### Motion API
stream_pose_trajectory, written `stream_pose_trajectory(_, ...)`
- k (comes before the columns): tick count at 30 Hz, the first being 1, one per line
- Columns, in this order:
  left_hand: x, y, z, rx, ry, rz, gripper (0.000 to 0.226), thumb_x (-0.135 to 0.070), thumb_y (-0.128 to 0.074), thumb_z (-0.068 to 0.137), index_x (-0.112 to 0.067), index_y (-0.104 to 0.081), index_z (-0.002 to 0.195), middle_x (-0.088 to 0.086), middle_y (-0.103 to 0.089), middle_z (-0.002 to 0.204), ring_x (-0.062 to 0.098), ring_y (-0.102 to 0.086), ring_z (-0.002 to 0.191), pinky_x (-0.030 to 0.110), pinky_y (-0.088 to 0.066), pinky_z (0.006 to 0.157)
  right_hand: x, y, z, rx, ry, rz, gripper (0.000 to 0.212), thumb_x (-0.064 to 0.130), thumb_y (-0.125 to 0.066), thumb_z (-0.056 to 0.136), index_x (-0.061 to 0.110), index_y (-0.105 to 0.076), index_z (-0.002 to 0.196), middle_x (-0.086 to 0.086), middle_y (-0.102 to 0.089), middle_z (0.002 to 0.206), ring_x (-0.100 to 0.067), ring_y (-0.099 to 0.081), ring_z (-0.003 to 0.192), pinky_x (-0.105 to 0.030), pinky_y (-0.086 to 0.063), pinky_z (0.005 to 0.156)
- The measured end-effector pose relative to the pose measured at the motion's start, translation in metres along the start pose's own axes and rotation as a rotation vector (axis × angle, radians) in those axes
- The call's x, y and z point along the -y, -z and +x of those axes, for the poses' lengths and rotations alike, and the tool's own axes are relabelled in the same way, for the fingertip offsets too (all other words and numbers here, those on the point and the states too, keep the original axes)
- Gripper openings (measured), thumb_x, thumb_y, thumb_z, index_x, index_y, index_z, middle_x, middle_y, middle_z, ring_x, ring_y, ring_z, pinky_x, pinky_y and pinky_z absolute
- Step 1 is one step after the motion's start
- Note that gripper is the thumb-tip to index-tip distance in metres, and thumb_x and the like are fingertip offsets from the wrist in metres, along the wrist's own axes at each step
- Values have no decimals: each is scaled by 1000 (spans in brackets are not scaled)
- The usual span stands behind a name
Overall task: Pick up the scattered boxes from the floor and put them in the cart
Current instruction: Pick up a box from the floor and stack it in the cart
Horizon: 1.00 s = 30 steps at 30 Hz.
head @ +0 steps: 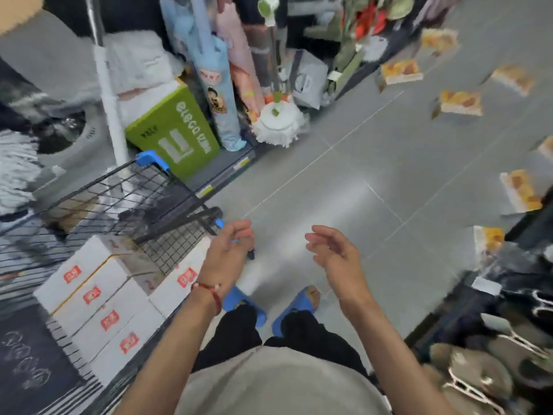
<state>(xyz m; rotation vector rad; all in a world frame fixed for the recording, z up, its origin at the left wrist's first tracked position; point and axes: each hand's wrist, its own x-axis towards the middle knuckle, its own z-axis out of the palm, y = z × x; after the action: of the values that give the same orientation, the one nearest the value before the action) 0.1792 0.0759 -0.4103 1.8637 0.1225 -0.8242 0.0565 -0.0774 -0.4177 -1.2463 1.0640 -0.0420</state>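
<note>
Several orange-and-white boxes [460,103] lie scattered on the grey floor at the right, from far back [401,71] to close by [522,194]. A black wire cart [167,211] with blue corners stands at my left, and several white boxes with red labels [98,298] are stacked inside it. My left hand [229,250] hangs beside the cart's near corner, fingers loosely curled and holding nothing. Over the bare floor, my right hand [335,250] is empty too, its fingers relaxed and slightly bent.
Shelving on the left holds a green carton [176,130], a white mop head [279,125] and rolled goods. Another dark shelf with slippers [493,363] lines the right edge. My blue slippers [299,304] stand on the open tiled aisle between them.
</note>
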Motion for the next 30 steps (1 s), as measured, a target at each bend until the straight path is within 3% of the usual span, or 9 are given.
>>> stream_pose_trajectory(2, -18, -39, 1, 67, -32, 42, 23, -4, -58, 98, -18, -63, 115, 3, -66, 110, 8, -55, 81, 14, -44, 67, 8, 35, 4, -47, -1, 57, 22, 8, -62, 99, 20, -71, 116, -9, -73, 119, -26, -68, 115, -41, -50, 104)
stream_pose_trajectory(6, -57, -116, 5, 216, -86, 131, 25, -5, -58, 97, -18, -63, 118, 2, -67, 114, 12, -60, 103, 31, -45, 93, 26, 100, 13, -150, 44, 144, 23, 7, -60, 99, 25, -69, 111, -8, -74, 117, -24, -68, 112, -39, -50, 102)
stream_pose_trajectory(9, -89, -165, 10, 302, -123, 196, 28, -6, -58, 97, -13, -64, 123, 5, -67, 119, 17, -62, 113, 36, -45, 103, 41, 139, 22, -211, 49, 211, 24, 6, -58, 100, 24, -68, 112, -6, -74, 116, -18, -68, 104, -34, -50, 97)
stream_pose_trajectory(14, -137, -229, 38, 412, -173, 230, 26, -9, -59, 97, -17, -65, 121, 0, -68, 115, 15, -62, 111, 33, -45, 103, 68, 193, 54, -299, 27, 284, 23, 9, -58, 101, 19, -68, 119, -1, -76, 114, -16, -70, 102, -30, -51, 90)
stream_pose_trajectory(18, -173, -278, 82, 488, -184, 261, 26, -6, -58, 96, -19, -65, 118, -6, -69, 110, 6, -64, 102, 31, -45, 102, 94, 231, 96, -367, 20, 310, 22, 13, -59, 101, 22, -68, 119, 1, -75, 116, -15, -72, 104, -35, -51, 98)
stream_pose_trajectory(23, -227, -343, 150, 563, -172, 307, 26, -8, -59, 95, -30, -66, 107, -8, -70, 110, 13, -65, 111, 32, -47, 98, 139, 273, 158, -465, -15, 363, 20, 16, -63, 100, 22, -68, 119, -4, -74, 117, -14, -71, 103, -37, -51, 102)
stream_pose_trajectory(30, -315, -433, 231, 664, -169, 398, 25, -9, -59, 95, -25, -67, 113, -6, -70, 113, 9, -64, 109, 34, -47, 104, 209, 322, 247, -545, -61, 445, 21, 17, -62, 100, 23, -69, 120, 1, -75, 116, -14, -71, 106, -37, -52, 102)
